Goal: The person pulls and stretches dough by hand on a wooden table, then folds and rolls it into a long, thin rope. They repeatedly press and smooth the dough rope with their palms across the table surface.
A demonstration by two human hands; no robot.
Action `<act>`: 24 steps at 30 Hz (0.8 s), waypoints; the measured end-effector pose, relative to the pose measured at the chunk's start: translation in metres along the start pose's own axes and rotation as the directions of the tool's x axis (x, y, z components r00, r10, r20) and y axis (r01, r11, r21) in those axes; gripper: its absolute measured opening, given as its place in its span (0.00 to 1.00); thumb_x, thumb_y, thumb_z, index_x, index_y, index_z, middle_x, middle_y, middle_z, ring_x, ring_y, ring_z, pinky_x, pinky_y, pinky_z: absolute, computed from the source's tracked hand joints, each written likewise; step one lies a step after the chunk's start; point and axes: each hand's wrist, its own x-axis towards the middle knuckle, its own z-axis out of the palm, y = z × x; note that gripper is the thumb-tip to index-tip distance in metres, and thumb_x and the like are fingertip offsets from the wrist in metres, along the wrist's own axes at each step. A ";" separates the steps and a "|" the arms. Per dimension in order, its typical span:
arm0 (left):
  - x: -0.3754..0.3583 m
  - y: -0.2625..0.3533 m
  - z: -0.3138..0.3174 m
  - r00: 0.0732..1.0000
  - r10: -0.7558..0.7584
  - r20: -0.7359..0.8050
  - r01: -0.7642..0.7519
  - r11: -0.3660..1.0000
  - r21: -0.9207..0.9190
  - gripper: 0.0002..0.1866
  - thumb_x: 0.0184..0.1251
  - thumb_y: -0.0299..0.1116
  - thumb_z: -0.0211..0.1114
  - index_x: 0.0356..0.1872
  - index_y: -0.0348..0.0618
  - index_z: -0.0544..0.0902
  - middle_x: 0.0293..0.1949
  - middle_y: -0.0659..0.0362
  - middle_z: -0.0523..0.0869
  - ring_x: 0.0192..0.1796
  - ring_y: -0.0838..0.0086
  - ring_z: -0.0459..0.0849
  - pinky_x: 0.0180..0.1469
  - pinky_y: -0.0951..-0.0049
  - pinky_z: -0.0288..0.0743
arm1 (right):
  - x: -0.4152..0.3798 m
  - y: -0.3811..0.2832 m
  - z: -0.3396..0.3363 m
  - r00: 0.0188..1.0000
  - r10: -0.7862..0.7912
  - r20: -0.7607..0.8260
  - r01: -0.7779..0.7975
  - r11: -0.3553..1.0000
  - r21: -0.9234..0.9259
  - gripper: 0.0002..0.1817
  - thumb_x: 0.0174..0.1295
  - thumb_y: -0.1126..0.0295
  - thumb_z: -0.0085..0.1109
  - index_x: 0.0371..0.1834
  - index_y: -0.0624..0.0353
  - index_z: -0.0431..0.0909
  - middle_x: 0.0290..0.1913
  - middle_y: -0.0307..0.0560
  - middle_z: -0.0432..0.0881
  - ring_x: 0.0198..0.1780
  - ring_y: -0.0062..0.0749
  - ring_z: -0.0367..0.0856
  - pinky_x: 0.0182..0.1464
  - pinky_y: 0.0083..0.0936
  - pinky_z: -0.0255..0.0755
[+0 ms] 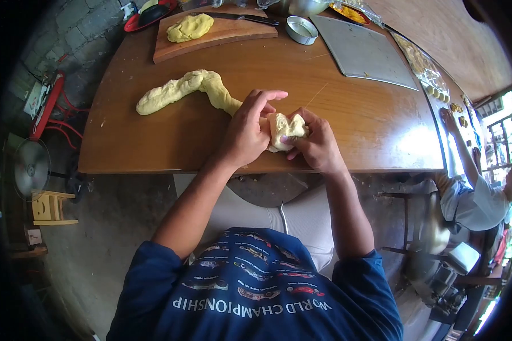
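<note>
A long rope of pale yellow dough (179, 91) lies bent across the wooden table and runs up behind my left hand (246, 132). My left hand is cupped at the near end of the dough, its index finger stretched out and its thumb side touching it; its lower fingers are partly hidden. Between my hands is a folded, uneven lump of dough (286, 129). My right hand (318, 141) grips this lump, the thumb pressed on its front and the fingers behind. Whether lump and rope are still joined is hidden by my left hand.
On a wooden cutting board (224, 38) are a yellower dough lump (190, 28) and a knife (242, 18). A round metal tin (301, 30) and flat metal tray (364, 52) stand at the back. At right, another person (478, 199) reaches toward small pieces on a side table.
</note>
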 end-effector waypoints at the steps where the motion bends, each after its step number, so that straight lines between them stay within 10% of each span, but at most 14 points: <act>1: -0.001 -0.001 0.000 0.999 -0.028 0.017 0.030 0.997 -0.068 0.37 0.65 0.11 0.69 0.76 0.44 0.76 0.71 0.56 0.82 0.62 0.70 0.86 0.67 0.67 0.83 | 0.000 0.000 0.000 1.000 0.008 -0.011 -0.008 0.999 0.033 0.18 0.71 0.70 0.80 0.58 0.63 0.83 0.43 0.42 0.89 0.37 0.19 0.88 0.35 0.20 0.87; 6: -0.005 -0.005 -0.012 0.990 -0.061 0.130 0.125 0.813 -0.569 0.33 0.68 0.14 0.63 0.77 0.37 0.75 0.71 0.53 0.82 0.67 0.69 0.85 0.75 0.66 0.77 | 0.002 -0.010 -0.003 0.994 0.080 -0.079 -0.062 0.976 0.210 0.15 0.78 0.62 0.73 0.55 0.64 0.84 0.40 0.42 0.90 0.37 0.19 0.88 0.36 0.22 0.87; 8: -0.005 0.002 -0.006 0.950 0.304 0.072 -0.305 0.952 0.000 0.37 0.68 0.18 0.69 0.80 0.37 0.72 0.71 0.51 0.83 0.71 0.62 0.85 0.77 0.62 0.75 | 0.007 -0.005 -0.001 0.983 0.116 -0.142 -0.070 0.954 0.292 0.17 0.81 0.59 0.71 0.54 0.64 0.84 0.40 0.43 0.90 0.38 0.20 0.89 0.38 0.22 0.87; 9: -0.007 0.015 0.008 0.957 0.290 0.021 -0.288 0.939 0.187 0.41 0.66 0.18 0.73 0.82 0.38 0.71 0.71 0.48 0.83 0.73 0.54 0.84 0.75 0.60 0.79 | 0.009 0.000 0.004 0.975 0.003 -0.221 0.015 0.996 0.083 0.17 0.82 0.59 0.69 0.55 0.65 0.84 0.41 0.44 0.90 0.40 0.21 0.89 0.41 0.23 0.86; 12: -0.006 0.008 0.010 0.979 0.200 0.032 -0.202 0.958 0.204 0.40 0.64 0.17 0.74 0.80 0.40 0.74 0.71 0.46 0.84 0.71 0.50 0.85 0.70 0.59 0.83 | -0.001 -0.001 0.009 0.955 -0.148 -0.257 0.088 0.969 -0.232 0.18 0.86 0.58 0.64 0.55 0.67 0.83 0.44 0.46 0.90 0.42 0.24 0.89 0.48 0.24 0.84; 14: -0.005 0.009 0.008 0.978 0.208 0.012 -0.204 0.947 0.249 0.34 0.64 0.14 0.72 0.74 0.39 0.80 0.67 0.47 0.87 0.67 0.51 0.89 0.64 0.58 0.86 | -0.009 0.000 0.004 0.993 -0.081 -0.081 0.092 0.985 0.148 0.20 0.88 0.55 0.59 0.57 0.66 0.83 0.46 0.47 0.90 0.42 0.25 0.90 0.47 0.24 0.85; 20: 0.000 0.003 -0.004 0.995 0.095 -0.042 -0.086 0.980 0.182 0.22 0.67 0.13 0.66 0.62 0.35 0.86 0.50 0.47 0.93 0.54 0.53 0.95 0.57 0.59 0.86 | -0.003 0.012 -0.045 0.959 0.082 0.270 -0.210 0.846 0.491 0.30 0.90 0.51 0.52 0.72 0.74 0.77 0.51 0.54 0.90 0.46 0.36 0.93 0.50 0.34 0.91; 24: 0.005 0.002 -0.009 0.996 0.074 0.059 -0.079 0.993 0.084 0.19 0.69 0.13 0.66 0.60 0.35 0.84 0.52 0.48 0.92 0.53 0.57 0.94 0.56 0.60 0.87 | 0.001 -0.012 -0.036 0.952 0.088 0.292 -0.171 0.946 0.274 0.34 0.84 0.51 0.64 0.78 0.69 0.74 0.59 0.54 0.88 0.53 0.37 0.92 0.52 0.35 0.92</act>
